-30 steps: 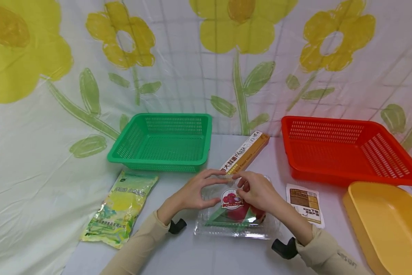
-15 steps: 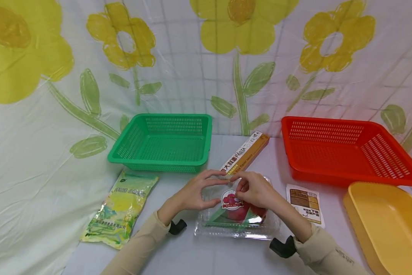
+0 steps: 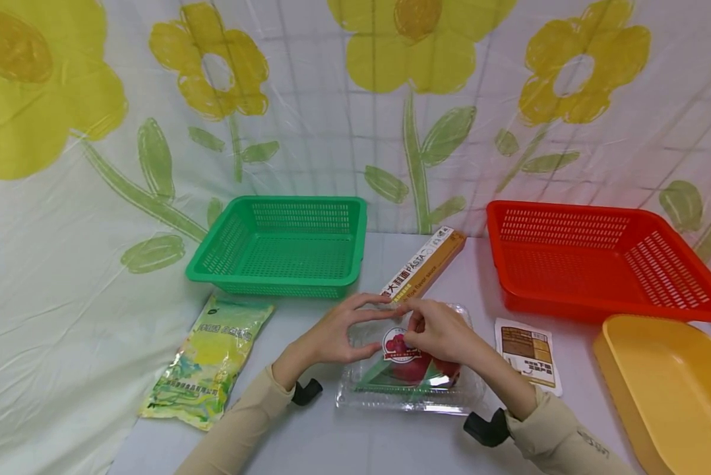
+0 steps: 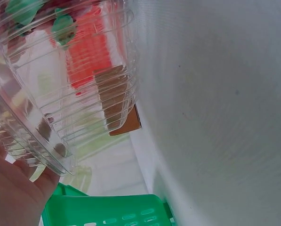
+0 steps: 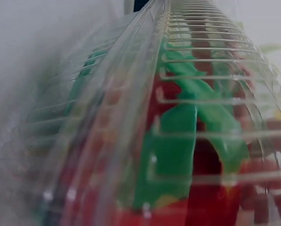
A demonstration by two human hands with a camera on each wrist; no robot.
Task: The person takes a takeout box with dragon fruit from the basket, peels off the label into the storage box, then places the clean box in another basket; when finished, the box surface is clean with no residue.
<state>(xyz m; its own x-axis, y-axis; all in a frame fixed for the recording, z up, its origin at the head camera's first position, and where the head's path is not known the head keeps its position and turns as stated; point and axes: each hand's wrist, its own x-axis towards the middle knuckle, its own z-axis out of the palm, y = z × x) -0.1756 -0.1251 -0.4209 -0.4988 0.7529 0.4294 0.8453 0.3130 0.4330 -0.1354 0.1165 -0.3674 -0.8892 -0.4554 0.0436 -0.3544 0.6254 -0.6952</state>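
A clear plastic clamshell box [image 3: 355,389] with red and green contents lies on the table, with a round red-and-white label [image 3: 398,349] on its lid. My left hand [image 3: 334,333] rests on the lid's left part, fingers reaching over its far side and thumb apart, near the label. From the right, my right hand [image 3: 441,330] bends over the lid with thumb and fingertips at the label's right side; whether they pinch its edge is hidden. Ribbed walls of the box fill much of the left wrist view, beside my left fingers, and the right wrist view.
Behind the box lies a pasta carton [image 3: 429,264], between a green basket [image 3: 272,284] and a red basket [image 3: 569,307]. A yellow-green food packet [image 3: 207,363] is at left. To the right are a small white-and-brown pouch [image 3: 527,356] and a yellow tub [image 3: 670,389].
My right thumb and fingertips have shifted slightly left over the label and drawn closer together. My left hand and the box have stayed in place.
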